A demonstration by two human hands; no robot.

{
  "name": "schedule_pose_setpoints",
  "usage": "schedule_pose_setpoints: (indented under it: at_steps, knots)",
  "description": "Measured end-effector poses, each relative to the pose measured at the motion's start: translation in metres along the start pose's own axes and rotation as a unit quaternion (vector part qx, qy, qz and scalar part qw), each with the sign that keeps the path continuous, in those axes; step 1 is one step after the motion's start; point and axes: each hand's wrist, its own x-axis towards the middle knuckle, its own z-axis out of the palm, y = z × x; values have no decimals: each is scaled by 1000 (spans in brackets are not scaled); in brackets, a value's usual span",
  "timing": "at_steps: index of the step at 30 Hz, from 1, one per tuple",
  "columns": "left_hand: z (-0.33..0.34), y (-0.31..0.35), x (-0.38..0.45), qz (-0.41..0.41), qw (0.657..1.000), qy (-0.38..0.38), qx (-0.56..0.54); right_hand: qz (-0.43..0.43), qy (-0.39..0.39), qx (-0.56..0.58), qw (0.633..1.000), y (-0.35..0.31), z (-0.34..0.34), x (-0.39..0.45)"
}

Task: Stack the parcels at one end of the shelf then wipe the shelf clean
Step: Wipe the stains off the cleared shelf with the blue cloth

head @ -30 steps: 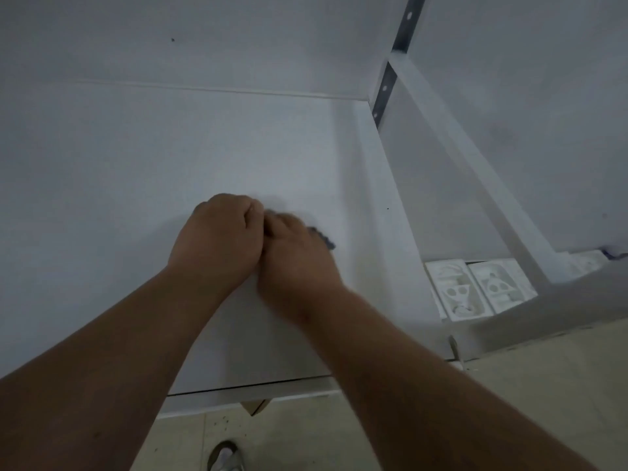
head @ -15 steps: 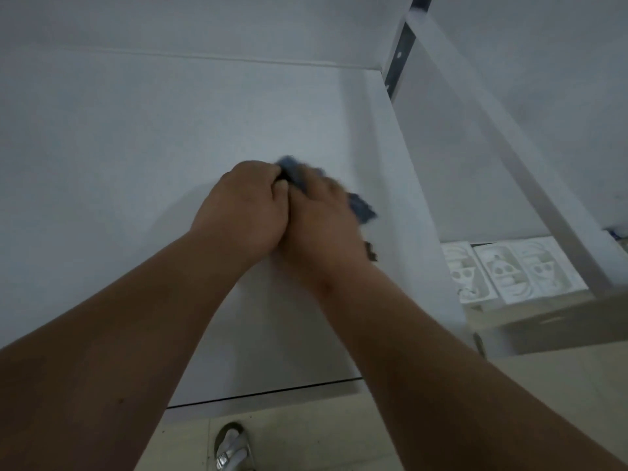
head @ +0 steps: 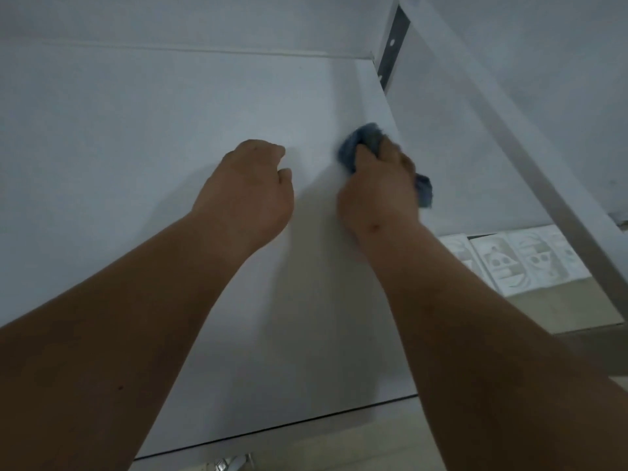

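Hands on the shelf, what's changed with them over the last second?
The two hands were pressed together on the blue cloth; now they have parted. The right hand has carried the cloth right, toward the edge of the shelf, gripping it alone. The left hand has let go and sits curled on the shelf. The shelf itself is unchanged.

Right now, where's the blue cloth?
Head view: the blue cloth is bunched in the right hand, on the white shelf near its right edge, right of the empty left hand.
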Motion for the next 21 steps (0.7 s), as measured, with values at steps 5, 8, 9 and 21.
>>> schedule_pose_setpoints:
  at_steps: [5, 8, 9, 21]
  knots:
    - [-3, 4, 5, -25, 999, 25, -19, -217, -85, 35, 972, -30, 14, -53]
    - [-2, 13, -4, -13, 1000, -1, -26, -264, -82, 57, 959, -12, 7, -69]
    - [-1, 15, -8, 3, 1000, -6, -23, -237, -82, 58, 966, -2, 0, -66]
    - [-5, 15, -45, 22, 1000, -12, -2, -43, -7, 4, 999, 19, -9, -109]
